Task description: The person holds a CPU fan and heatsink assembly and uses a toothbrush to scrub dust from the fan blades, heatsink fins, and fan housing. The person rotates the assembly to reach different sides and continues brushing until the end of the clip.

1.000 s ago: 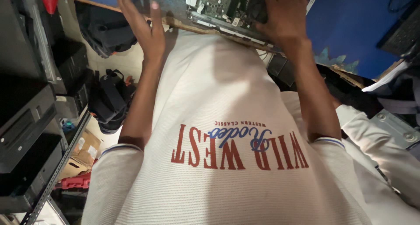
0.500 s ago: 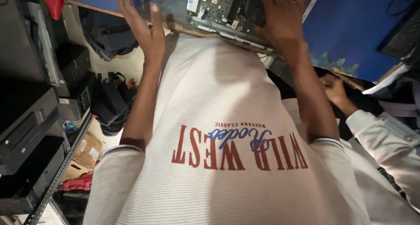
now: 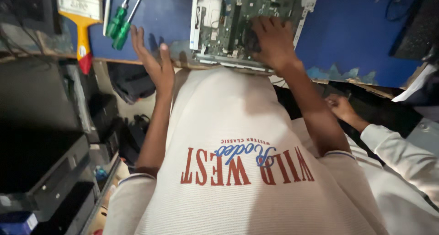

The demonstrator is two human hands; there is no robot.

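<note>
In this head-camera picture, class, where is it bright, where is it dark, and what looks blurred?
Head view: the blue table and circuit board are well lit; the shelves at the left sit in deep shadow; the left hand is slightly smeared, its fingers throwing a soft shadow on the table; the right hand on the board looks sharper; edges bend a little, wide-lens style.

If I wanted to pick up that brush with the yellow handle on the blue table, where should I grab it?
Probably by the yellow plastic handle with the red tip. It sticks out past the near edge of the blue table, so fingers can close round it from the person's side. The wide pale head lies flat, and two green-handled screwdrivers lie close on its right.
</note>
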